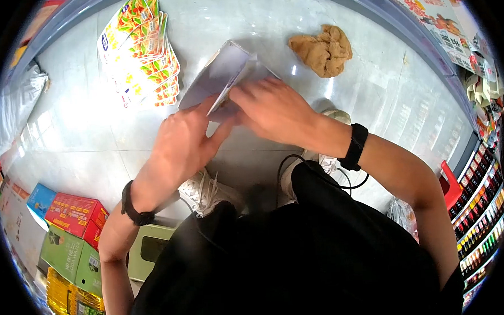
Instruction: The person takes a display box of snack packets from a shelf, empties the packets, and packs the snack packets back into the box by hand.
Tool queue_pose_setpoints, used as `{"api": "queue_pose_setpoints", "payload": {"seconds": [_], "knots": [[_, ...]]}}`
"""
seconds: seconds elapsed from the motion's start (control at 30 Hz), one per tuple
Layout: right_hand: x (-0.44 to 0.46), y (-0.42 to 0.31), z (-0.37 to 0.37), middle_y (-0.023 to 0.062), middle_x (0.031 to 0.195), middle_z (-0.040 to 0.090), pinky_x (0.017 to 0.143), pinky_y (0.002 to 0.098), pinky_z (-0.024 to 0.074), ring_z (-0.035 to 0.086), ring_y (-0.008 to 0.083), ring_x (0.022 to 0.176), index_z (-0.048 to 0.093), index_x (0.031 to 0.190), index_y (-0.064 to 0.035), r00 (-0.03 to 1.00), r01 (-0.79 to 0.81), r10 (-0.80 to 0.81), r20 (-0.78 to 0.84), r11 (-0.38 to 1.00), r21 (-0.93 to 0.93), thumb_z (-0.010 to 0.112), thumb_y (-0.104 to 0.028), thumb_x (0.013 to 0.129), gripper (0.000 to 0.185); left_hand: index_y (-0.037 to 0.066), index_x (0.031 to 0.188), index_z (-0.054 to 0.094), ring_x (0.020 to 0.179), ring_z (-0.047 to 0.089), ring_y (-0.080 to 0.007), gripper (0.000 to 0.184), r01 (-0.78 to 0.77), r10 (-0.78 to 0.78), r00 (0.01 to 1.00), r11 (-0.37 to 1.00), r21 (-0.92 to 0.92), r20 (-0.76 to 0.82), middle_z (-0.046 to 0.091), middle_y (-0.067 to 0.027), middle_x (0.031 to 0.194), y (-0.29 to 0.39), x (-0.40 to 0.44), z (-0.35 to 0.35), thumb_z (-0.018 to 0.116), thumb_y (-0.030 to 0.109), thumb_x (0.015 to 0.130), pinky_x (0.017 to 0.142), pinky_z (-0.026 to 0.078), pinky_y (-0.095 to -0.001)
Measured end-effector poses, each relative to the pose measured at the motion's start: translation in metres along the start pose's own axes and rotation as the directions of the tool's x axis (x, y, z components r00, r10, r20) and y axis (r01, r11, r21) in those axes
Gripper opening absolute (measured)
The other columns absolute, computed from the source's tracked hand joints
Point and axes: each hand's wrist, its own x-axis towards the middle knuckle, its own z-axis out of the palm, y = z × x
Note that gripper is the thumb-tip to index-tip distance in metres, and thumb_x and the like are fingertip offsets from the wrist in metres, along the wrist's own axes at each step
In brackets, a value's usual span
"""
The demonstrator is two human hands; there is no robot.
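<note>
Both of my hands are on a whitish-grey cardboard box [218, 70], whose folded panels stand apart at an angle. My left hand [184, 135] grips its near left edge, with the thumb pointing toward the right hand. On the right side, my right hand [270, 109] has its fingers curled over the panel edge, slightly blurred. The inner part of the box is partly hidden by the hands. Left of it, a fanned pile of colourful printed packets [163, 69] lies on the floor. A crumpled brown cloth or paper [323, 50] lies to the right.
Glossy grey floor tiles [97, 163] surround my shoes [206, 192]. Red boxes [76, 213] and green boxes [64, 253] stand at lower left, beside a pale green stool-like object [139, 256]. Stocked shelves [481, 205] line the right. A black cable [279, 179] hangs by my legs.
</note>
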Motion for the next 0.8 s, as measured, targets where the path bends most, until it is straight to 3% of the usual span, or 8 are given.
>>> {"api": "queue_pose_setpoints", "payload": {"seconds": [0.1, 0.17, 0.23, 0.3, 0.5, 0.67, 0.73, 0.8], "knots": [[0.005, -0.002, -0.001, 0.0148, 0.090, 0.064, 0.078, 0.0471, 0.0516, 0.064, 0.0362, 0.087, 0.057, 0.116, -0.0028, 1.000, -0.010, 0.010, -0.014, 1.000, 0.012, 0.069, -0.018, 0.085, 0.037, 0.002, 0.129, 0.054, 0.058, 0.069, -0.0280, 0.048, 0.046, -0.048, 0.999, 0.990, 0.137, 0.009, 0.072, -0.0198, 0.096, 0.009, -0.003, -0.008, 0.074, 0.020, 0.088, 0.056, 0.055, -0.0384], [0.007, -0.001, 0.001, 0.0149, 0.088, 0.064, 0.076, 0.0477, 0.0520, 0.065, 0.0364, 0.085, 0.057, 0.114, -0.0022, 0.999, 0.000, 0.000, -0.042, 1.000, 0.001, 0.068, -0.019, 0.085, 0.035, 0.004, 0.124, 0.056, 0.063, 0.067, -0.0331, 0.042, 0.032, -0.025, 0.997, 0.995, 0.095, -0.078, 0.070, -0.0192, 0.091, 0.021, -0.006, -0.015, 0.072, 0.020, 0.089, 0.057, 0.054, -0.0409], [0.009, 0.003, 0.005, 0.0157, 0.085, 0.064, 0.073, 0.0487, 0.0529, 0.065, 0.0365, 0.082, 0.056, 0.114, -0.0017, 0.995, -0.043, 0.048, 0.085, 0.997, -0.057, 0.067, -0.021, 0.085, 0.036, 0.007, 0.120, 0.057, 0.069, 0.066, -0.0383, 0.036, 0.015, -0.006, 0.986, 0.998, 0.056, -0.169, 0.068, -0.0186, 0.085, 0.026, -0.007, -0.019, 0.071, 0.019, 0.089, 0.058, 0.053, -0.0433], [0.009, 0.007, 0.009, 0.0161, 0.085, 0.065, 0.072, 0.0485, 0.0534, 0.066, 0.0366, 0.081, 0.056, 0.114, -0.0015, 0.997, -0.039, 0.043, 0.070, 0.997, -0.059, 0.066, -0.021, 0.086, 0.036, 0.008, 0.116, 0.058, 0.068, 0.066, -0.0349, 0.031, -0.048, 0.086, 0.959, 0.988, 0.144, -0.271, 0.067, -0.0130, 0.088, 0.025, -0.008, -0.022, 0.071, 0.016, 0.089, 0.056, 0.053, -0.0408], [0.011, 0.002, 0.000, 0.0179, 0.088, 0.067, 0.072, 0.0477, 0.0542, 0.066, 0.0380, 0.080, 0.052, 0.122, -0.0026, 0.994, -0.067, 0.070, 0.082, 0.997, -0.035, 0.065, -0.017, 0.085, 0.042, 0.008, 0.101, 0.057, 0.065, 0.065, -0.0302, 0.021, -0.046, 0.139, 0.944, 0.954, 0.298, -0.298, 0.065, -0.0066, 0.087, 0.016, -0.005, -0.026, 0.072, 0.015, 0.088, 0.054, 0.051, -0.0384], [0.012, -0.003, -0.004, 0.0177, 0.086, 0.067, 0.072, 0.0486, 0.0543, 0.066, 0.0395, 0.082, 0.047, 0.132, -0.0070, 0.996, -0.092, 0.092, 0.000, 0.995, 0.030, 0.066, -0.015, 0.084, 0.052, 0.009, 0.099, 0.057, 0.061, 0.061, -0.0266, 0.023, -0.040, 0.120, 0.937, 0.970, 0.240, -0.329, 0.060, -0.0059, 0.078, 0.017, -0.001, -0.027, 0.075, 0.014, 0.086, 0.054, 0.049, -0.0378], [0.013, -0.002, -0.003, 0.0190, 0.101, 0.066, 0.071, 0.0486, 0.0551, 0.067, 0.0397, 0.082, 0.046, 0.138, -0.0094, 0.995, -0.102, 0.102, 0.003, 0.994, 0.042, 0.066, -0.013, 0.083, 0.058, 0.011, 0.099, 0.057, 0.056, 0.057, -0.0225, 0.024, -0.040, 0.120, 0.935, 0.971, 0.238, -0.333, 0.054, -0.0048, 0.070, 0.013, 0.001, -0.026, 0.077, 0.013, 0.084, 0.053, 0.047, -0.0367], [0.011, 0.000, 0.000, 0.0209, 0.110, 0.062, 0.071, 0.0465, 0.0562, 0.068, 0.0389, 0.078, 0.046, 0.141, -0.0080, 0.997, -0.081, 0.081, -0.012, 0.997, -0.006, 0.066, -0.012, 0.083, 0.061, 0.008, 0.099, 0.056, 0.069, 0.066, -0.0313, 0.023, -0.035, 0.123, 0.949, 0.957, 0.289, -0.292, 0.065, -0.0073, 0.087, 0.009, 0.003, -0.027, 0.073, 0.015, 0.086, 0.059, 0.052, -0.0401]]}}
